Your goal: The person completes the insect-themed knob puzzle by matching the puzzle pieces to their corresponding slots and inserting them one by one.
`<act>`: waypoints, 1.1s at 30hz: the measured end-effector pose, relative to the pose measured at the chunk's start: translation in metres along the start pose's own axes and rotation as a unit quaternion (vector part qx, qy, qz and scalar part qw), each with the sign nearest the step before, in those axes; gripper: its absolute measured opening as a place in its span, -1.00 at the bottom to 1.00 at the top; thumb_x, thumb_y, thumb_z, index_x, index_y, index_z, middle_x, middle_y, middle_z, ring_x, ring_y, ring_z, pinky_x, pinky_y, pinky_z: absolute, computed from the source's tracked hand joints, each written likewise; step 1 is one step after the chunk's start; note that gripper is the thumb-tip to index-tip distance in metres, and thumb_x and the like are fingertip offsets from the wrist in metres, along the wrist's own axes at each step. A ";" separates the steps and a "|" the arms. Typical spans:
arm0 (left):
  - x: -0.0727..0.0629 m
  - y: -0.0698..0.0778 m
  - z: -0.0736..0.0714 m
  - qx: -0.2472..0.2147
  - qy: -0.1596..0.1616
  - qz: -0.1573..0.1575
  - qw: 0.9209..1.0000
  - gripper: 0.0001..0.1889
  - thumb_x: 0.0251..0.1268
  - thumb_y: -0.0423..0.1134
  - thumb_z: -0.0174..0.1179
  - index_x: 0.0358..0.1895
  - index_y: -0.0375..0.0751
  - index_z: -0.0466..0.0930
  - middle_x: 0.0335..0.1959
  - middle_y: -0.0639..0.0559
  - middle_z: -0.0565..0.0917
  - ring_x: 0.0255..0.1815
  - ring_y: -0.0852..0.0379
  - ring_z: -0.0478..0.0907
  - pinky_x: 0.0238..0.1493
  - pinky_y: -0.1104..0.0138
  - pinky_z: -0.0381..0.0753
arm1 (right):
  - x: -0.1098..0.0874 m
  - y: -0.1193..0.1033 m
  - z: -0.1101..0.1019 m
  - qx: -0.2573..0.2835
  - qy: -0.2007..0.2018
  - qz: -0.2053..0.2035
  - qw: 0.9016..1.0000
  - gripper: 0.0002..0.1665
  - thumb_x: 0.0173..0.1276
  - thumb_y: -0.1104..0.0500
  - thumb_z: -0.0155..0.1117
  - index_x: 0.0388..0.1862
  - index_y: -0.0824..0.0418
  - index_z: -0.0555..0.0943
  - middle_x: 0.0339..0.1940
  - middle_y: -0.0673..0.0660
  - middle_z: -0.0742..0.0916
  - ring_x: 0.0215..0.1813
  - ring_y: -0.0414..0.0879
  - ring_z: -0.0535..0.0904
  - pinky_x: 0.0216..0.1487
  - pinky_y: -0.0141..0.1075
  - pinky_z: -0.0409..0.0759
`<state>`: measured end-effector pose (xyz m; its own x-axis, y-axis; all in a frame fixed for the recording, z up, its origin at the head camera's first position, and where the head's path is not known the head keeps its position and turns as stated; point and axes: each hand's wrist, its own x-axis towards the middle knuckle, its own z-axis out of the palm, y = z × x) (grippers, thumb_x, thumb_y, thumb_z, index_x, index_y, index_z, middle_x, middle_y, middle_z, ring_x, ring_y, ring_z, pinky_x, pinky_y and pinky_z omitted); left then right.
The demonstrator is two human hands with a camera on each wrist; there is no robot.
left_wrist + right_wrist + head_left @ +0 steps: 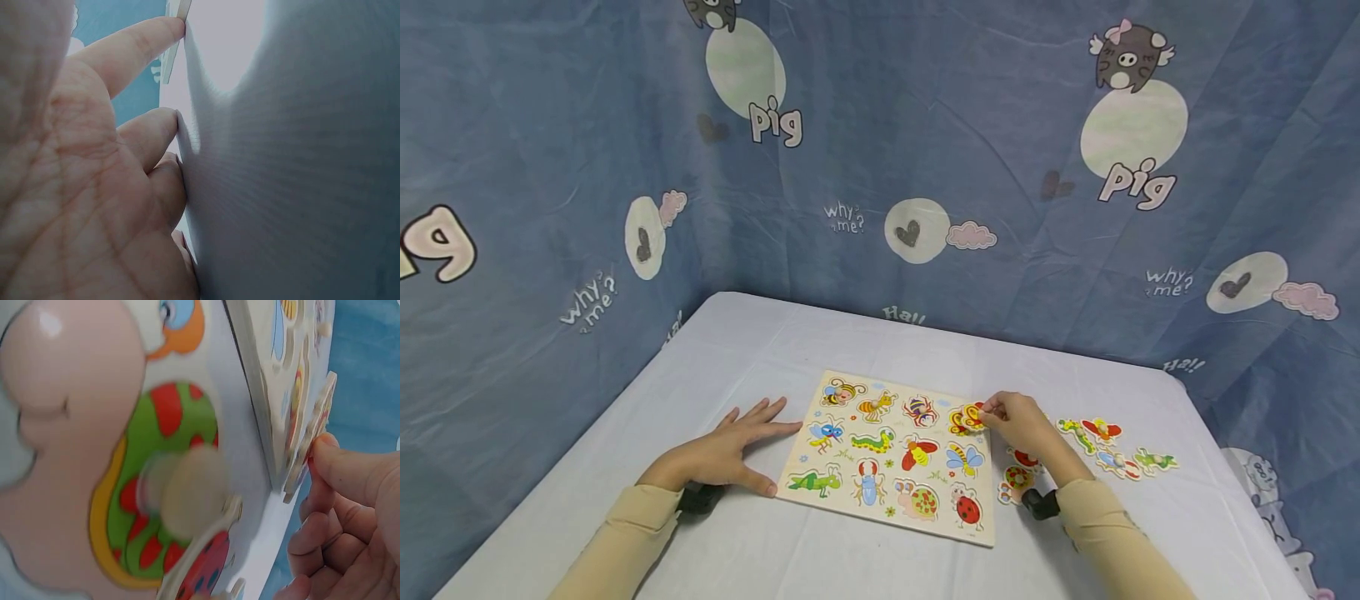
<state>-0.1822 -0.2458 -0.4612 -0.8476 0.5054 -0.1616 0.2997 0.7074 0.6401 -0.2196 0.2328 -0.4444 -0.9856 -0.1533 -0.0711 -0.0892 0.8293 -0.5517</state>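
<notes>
A wooden insect puzzle board [850,446] lies flat on the white-covered table. My left hand [726,450] rests beside its left edge, fingers spread, with the index fingertip and thumb touching the board. My right hand [1018,421] pinches a red and yellow butterfly piece [973,415] between thumb and fingers at the board's far right corner. In the right wrist view that butterfly piece [322,406] stands tilted close over the butterfly picture, partly overlapping it. A bee piece with a knob [876,407] sits in the top row.
Right of the board lie loose knobbed pieces: a snail [1017,478] under my right wrist, a ladybug [206,565] beside it, and farther right a caterpillar [1077,435], a red-winged insect [1102,430], a blue beetle [1116,463] and a grasshopper [1153,461]. A blue printed curtain [865,150] hangs behind the table.
</notes>
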 end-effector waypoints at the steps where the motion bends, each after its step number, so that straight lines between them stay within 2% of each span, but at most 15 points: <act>1: 0.000 0.000 0.000 -0.001 0.000 0.001 1.000 0.06 -0.13 0.11 0.72 0.58 0.07 0.48 0.80 -0.29 0.00 0.80 -0.47 -0.28 0.63 -0.51 -0.46 | 0.000 -0.001 0.001 0.000 -0.001 -0.002 1.000 -0.78 0.58 0.14 0.36 -0.07 0.31 0.69 -0.34 0.09 0.67 -0.30 -0.10 0.51 -0.29 -0.28 0.52; 14: 0.000 -0.001 0.000 -0.007 0.001 0.006 1.000 0.05 -0.13 0.07 0.73 0.58 0.08 0.49 0.80 -0.30 0.00 0.79 -0.49 -0.28 0.63 -0.52 -0.46 | 0.003 -0.010 0.009 -0.013 -0.010 -0.003 1.000 -0.81 0.58 0.13 0.37 -0.10 0.26 0.69 -0.27 0.08 0.76 -0.29 -0.13 0.56 -0.27 -0.29 0.56; 26: -0.003 -0.003 -0.002 -0.003 0.001 0.001 1.000 0.06 -0.11 0.15 0.71 0.59 0.06 0.48 0.81 -0.27 -0.02 0.80 -0.47 -0.29 0.64 -0.50 -0.47 | 0.006 -0.016 0.012 -0.010 -0.019 0.005 1.000 -0.84 0.58 0.14 0.37 -0.13 0.23 0.67 -0.32 0.06 0.72 -0.33 -0.12 0.53 -0.33 -0.31 0.54; 33: -0.001 -0.001 -0.001 -0.001 0.000 0.012 1.000 0.05 -0.10 0.13 0.71 0.59 0.06 0.48 0.80 -0.31 -0.01 0.79 -0.50 -0.29 0.61 -0.54 -0.45 | 0.005 -0.017 0.012 -0.015 -0.016 0.010 1.000 -0.84 0.57 0.15 0.38 -0.16 0.24 0.67 -0.34 0.07 0.69 -0.34 -0.11 0.51 -0.33 -0.29 0.51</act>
<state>-0.1826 -0.2478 -0.4609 -0.8403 0.5218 -0.1471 0.3182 0.6943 0.6455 -0.2218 0.2115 -0.4457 -0.9822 -0.1533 -0.1089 -0.0743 0.8482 -0.5244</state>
